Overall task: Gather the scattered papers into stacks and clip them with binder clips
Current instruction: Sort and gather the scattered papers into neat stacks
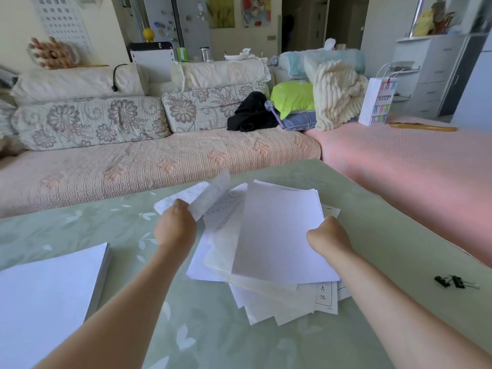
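Two binder clips (pixel 452 281) are laid right of the loose papers (pixel 279 235), which are gripped by left hand (pixel 174 227) and right hand (pixel 328 241); squared stack (pixel 48 294) near left.

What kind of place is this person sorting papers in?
Most likely a home living room: a long sofa with floral-patterned cushions runs behind the pale green table with scattered white papers, a grey fridge dotted with magnets stands at the back, and a cream ribbed blanket lies piled nearby.
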Demonstrator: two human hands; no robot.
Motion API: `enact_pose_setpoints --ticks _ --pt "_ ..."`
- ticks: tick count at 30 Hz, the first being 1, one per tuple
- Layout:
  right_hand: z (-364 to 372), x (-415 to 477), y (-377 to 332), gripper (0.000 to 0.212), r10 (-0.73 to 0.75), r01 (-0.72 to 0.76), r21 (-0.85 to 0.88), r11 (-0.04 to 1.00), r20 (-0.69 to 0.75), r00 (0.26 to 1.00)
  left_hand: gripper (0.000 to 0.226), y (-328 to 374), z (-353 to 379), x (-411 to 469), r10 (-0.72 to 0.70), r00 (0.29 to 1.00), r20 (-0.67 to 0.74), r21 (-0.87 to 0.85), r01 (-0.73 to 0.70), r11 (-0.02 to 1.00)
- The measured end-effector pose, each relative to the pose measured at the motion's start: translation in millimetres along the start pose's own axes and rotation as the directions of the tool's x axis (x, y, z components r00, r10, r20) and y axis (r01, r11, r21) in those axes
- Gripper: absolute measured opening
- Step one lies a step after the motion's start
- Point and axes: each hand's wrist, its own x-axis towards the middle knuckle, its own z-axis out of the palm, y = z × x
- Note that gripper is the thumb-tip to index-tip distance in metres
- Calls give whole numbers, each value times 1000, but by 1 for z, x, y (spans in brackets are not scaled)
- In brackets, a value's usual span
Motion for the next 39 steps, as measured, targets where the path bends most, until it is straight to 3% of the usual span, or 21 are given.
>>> enact_pose_setpoints --ticks 2,5,9,12,14,16,19,23,25,28,30,31,34,39 --pt "3 -1 1 29 24 -25 108 994 10 1000 19 -5 -18 1 -94 992 -82 -209 75 975" --pt "3 -5 -1 33 65 -84 291 953 74 995 12 5 -35 -4 -88 990 -113 -339 44 940" --pt "0 -10 -4 14 138 -215 367 905 225 964 9 22 -29 -26 163 986 26 -376 -142 916" --pt "-3 -11 0 32 207 -350 396 849 359 910 10 25 -13 -42 398 903 160 -347 -326 879" --pt "-14 -21 -1 24 206 -363 417 833 376 903 16 28 -6 -54 476 836 275 -330 -382 863" --pt "-23 -21 4 32 196 -364 443 820 381 904 19 30 0 -63 493 779 387 -311 -393 865" --pt "-32 -18 4 48 170 -399 539 742 425 889 21 32 6 -67 470 734 490 -257 -393 883" --pt "-25 -17 1 37 144 -271 387 882 325 934 35 41 11 -67 413 699 584 -283 -301 911" --pt "-20 -12 1 45 126 -207 353 913 238 963 41 44 13 -61 342 761 551 -261 -232 937" --pt "-22 -17 -9 34 129 -169 308 936 144 981 40 46 18 -51 195 891 409 -260 -91 961" --pt "-23 -14 -12 33 163 -178 230 957 83 983 33 47 23 -47 84 931 356 -271 17 962" --pt "-22 -9 -11 37 190 -194 180 964 42 981 30 46 27 -44 68 928 367 -202 7 979" --pt "-23 -6 -16 45 230 -228 130 965 -7 973 61 43 39 -45 57 862 503 74 -109 991" --pt "-15 18 -6 17 236 -232 363 903 32 971 66 50 44 -46 53 868 493 49 -89 995"
